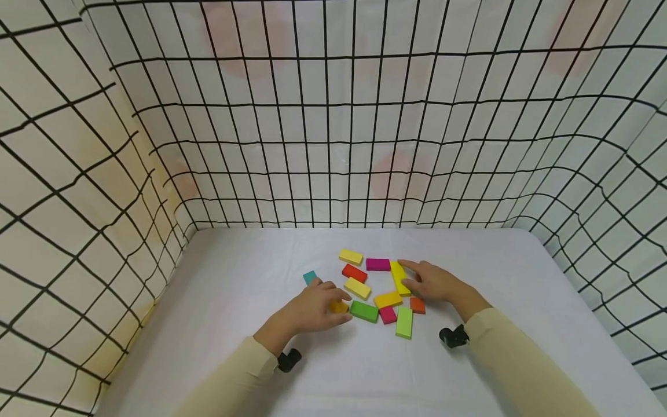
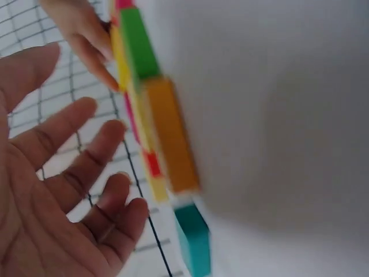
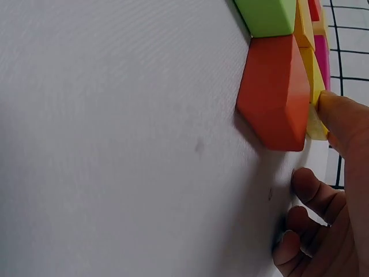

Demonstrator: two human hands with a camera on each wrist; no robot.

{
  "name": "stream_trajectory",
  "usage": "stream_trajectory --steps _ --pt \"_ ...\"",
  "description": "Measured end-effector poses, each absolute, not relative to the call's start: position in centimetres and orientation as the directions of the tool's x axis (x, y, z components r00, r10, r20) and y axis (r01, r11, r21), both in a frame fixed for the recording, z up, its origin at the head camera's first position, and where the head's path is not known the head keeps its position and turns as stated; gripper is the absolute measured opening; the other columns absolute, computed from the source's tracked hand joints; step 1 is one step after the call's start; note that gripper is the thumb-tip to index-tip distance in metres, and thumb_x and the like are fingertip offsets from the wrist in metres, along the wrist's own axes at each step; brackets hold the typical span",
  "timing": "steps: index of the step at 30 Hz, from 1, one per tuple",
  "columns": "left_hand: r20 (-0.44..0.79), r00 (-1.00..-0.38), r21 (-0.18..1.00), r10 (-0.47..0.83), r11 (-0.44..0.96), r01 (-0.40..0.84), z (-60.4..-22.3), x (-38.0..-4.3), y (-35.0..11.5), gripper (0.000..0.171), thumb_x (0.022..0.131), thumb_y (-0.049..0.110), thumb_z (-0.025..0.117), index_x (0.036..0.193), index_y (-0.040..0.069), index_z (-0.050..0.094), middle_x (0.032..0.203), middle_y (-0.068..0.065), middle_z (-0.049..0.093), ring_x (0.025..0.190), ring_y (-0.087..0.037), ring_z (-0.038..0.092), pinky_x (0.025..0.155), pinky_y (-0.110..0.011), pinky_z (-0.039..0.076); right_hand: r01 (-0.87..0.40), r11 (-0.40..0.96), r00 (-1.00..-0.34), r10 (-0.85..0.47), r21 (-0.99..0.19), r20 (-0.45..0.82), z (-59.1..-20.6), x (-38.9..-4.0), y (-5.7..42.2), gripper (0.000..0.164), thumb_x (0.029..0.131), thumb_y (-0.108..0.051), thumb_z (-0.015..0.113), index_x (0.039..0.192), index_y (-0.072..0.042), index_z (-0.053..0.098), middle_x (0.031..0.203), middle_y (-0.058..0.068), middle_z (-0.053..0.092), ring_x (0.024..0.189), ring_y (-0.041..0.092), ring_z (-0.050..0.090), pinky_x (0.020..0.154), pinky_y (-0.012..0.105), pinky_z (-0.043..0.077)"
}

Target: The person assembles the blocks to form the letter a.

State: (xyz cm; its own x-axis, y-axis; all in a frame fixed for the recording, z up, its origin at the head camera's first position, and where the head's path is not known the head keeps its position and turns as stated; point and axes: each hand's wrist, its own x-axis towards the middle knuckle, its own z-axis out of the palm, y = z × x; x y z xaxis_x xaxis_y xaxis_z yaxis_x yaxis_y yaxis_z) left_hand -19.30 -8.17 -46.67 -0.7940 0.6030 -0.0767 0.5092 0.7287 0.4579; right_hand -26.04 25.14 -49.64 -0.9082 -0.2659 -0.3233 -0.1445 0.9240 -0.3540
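My left hand (image 1: 318, 307) hovers with spread, bent fingers over an orange block (image 2: 170, 135), which it partly covers in the head view. The left wrist view shows nothing between those fingers. A teal block (image 2: 194, 239) lies just beyond the fingertips. At the right of the group, my right hand (image 1: 435, 282) touches a long yellow block (image 1: 399, 278) with its index finger and thumb along the right side. Its other fingers are curled under the palm. An orange-red block (image 3: 274, 92) lies just below that hand, beside a light green block (image 1: 404, 322).
Between the hands lie a green block (image 1: 364, 311), a red block (image 1: 354, 273), a magenta block (image 1: 377, 264), a pink block (image 1: 388, 315) and several yellow ones. Black wire grid (image 1: 339, 142) stands around the white-covered table (image 1: 234, 260) at the back and sides.
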Motion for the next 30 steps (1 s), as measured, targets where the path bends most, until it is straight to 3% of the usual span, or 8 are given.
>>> stream_trajectory --steps 6,9,13,23,30 --pt "-0.090 -0.795 0.448 0.600 0.737 0.506 -46.2 -18.6 -5.1 0.043 0.091 0.049 0.071 0.126 0.025 0.071 0.117 0.005 0.069 0.105 -0.012 0.048 0.084 -0.027 0.044 -0.130 0.927 -0.909 -0.254 -0.352 -0.330 -49.6 -26.2 24.6 0.069 0.099 -0.053 0.058 0.160 -0.030 0.034 0.104 0.008 0.056 0.091 0.023 0.054 0.086 0.047 0.054" --pt "-0.076 -0.781 0.419 0.620 0.730 0.540 -46.2 -18.5 -3.8 0.042 0.091 0.048 0.072 0.125 0.024 0.072 0.115 0.006 0.070 0.103 -0.010 0.051 0.084 -0.026 0.044 -0.128 0.928 -0.914 -0.247 -0.349 -0.323 -49.7 -26.4 24.5 0.070 0.099 -0.055 0.057 0.160 -0.032 0.033 0.119 0.013 0.060 0.102 0.028 0.059 0.097 0.058 0.052" --pt "-0.076 -0.762 0.396 0.643 0.721 0.569 -46.4 -18.5 -2.6 0.041 0.092 0.049 0.071 0.124 0.025 0.072 0.117 0.005 0.069 0.105 -0.011 0.052 0.085 -0.026 0.044 -0.127 0.932 -0.918 -0.240 -0.338 -0.316 -49.6 -26.4 24.1 0.069 0.100 -0.055 0.054 0.161 -0.031 0.032 0.144 0.020 0.055 0.123 0.039 0.057 0.105 0.067 0.044" --pt "-0.043 -0.792 0.245 0.609 0.775 0.582 -47.6 -18.4 0.0 0.033 0.089 0.050 0.075 0.110 0.025 0.076 0.090 0.010 0.063 0.088 -0.008 0.047 0.076 -0.024 0.037 -0.098 0.938 -0.923 -0.211 -0.333 -0.323 -49.3 -26.5 23.4 0.069 0.101 -0.054 0.052 0.161 -0.030 0.029 0.149 0.023 0.050 0.131 0.044 0.053 0.107 0.069 0.041" --pt "-0.026 -0.826 0.148 0.564 0.819 0.554 -47.8 -18.1 1.3 0.036 0.085 0.054 0.078 0.101 0.022 0.073 0.088 0.008 0.065 0.083 -0.008 0.048 0.074 -0.024 0.037 -0.078 0.927 -0.928 -0.202 -0.367 -0.313 -49.7 -26.6 23.6 0.068 0.101 -0.052 0.053 0.161 -0.029 0.030 0.156 0.023 0.045 0.140 0.047 0.046 0.110 0.070 0.037"
